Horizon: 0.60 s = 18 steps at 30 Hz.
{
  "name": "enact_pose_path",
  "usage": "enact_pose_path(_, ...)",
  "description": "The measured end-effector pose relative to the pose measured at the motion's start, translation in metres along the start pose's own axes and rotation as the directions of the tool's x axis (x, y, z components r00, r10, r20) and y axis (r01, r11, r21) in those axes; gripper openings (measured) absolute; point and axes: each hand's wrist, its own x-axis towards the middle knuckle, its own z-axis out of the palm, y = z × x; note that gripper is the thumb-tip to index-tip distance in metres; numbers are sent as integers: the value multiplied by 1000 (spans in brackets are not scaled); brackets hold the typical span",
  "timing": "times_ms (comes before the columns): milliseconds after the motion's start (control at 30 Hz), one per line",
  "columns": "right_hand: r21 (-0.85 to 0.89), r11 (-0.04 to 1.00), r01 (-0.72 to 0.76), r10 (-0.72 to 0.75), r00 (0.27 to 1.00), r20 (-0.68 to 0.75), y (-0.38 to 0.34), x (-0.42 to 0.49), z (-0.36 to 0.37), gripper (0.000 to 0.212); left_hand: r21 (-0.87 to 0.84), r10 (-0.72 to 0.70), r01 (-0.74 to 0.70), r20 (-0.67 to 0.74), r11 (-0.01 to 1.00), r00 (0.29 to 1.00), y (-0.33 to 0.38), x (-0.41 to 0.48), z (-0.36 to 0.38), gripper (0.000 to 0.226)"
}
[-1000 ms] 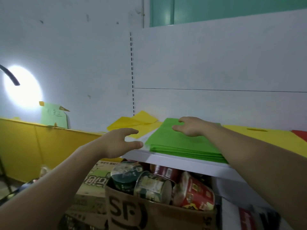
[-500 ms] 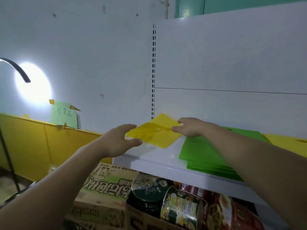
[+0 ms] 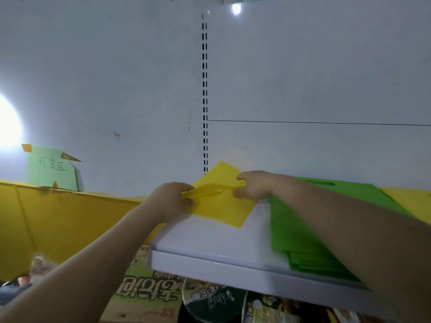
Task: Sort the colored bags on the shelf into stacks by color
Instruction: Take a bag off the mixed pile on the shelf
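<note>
White shelf, one green stack (blurred), left hand and right hand fingers pinching one yellow bag

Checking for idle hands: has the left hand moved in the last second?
Yes: the left hand moved forward from beside the shelf onto the yellow bag, gripping it.

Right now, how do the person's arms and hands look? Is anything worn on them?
The left arm and right arm are bare as far as the frame shows: no sleeves. The left hand and right hand wear no gloves; no watch, ring or bracelet shows.
</note>
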Motion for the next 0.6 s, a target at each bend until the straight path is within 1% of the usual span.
enact_pose_path(67, 9, 1000, 13, -13, 1000, -20, -6, 2, 3, 70, -34, 20, -21, -38, 999, 999, -8, 7, 3, 32)
enact_pose_path(167, 31, 999, 11, -9, 999, -43, -17, 1, 6, 63, -103, 55, -65, -94, 993, 994, -10, 11, 4, 23)
enact_pose_path(233, 34, 999, -3, 6, 997, -79, -24, -1, 7, 54, -141, 74, -95, -144, 985, 987, -13, 13, 3, 15)
enact_pose_path(267, 24, 1000, 3, 0, 994, -113, -26, -1, 7, 47, -157, 85, -111, -165, 981, 983, -15, 13, 2, 15)
enact_pose_path(333, 12, 999, 41, -37, 973, -228, -28, 1, 8, 30, -212, 106, -149, -201, 966, 974, -19, 12, -2, 20)
enact_pose_path(367, 29, 997, 67, -55, 950, -306, -28, 0, 7, 23, -259, 102, -159, -222, 953, 970, -20, 11, -5, 24)
enact_pose_path(400, 76, 993, 90, -55, 923, -381, -29, -1, 5, 22, -316, 87, -162, -238, 935, 967, -22, 10, -8, 26)
enact_pose_path(467, 221, 963, 154, -21, 861, -508, -33, -4, -3, 23, -460, 48, -161, -249, 873, 967, -26, 9, -13, 16)
enact_pose_path(500, 290, 939, 186, 8, 830, -558, -36, -6, -8, 20, -530, 33, -159, -240, 833, 970, -27, 9, -15, 10)
enact_pose_path(533, 341, 917, 208, 40, 801, -597, -39, -8, -14, 16, -587, 28, -166, -237, 793, 971, -29, 8, -17, 9)
enact_pose_path(600, 365, 902, 229, 81, 742, -666, -45, -11, -24, 11, -644, 27, -196, -263, 740, 965, -31, 6, -21, 11)
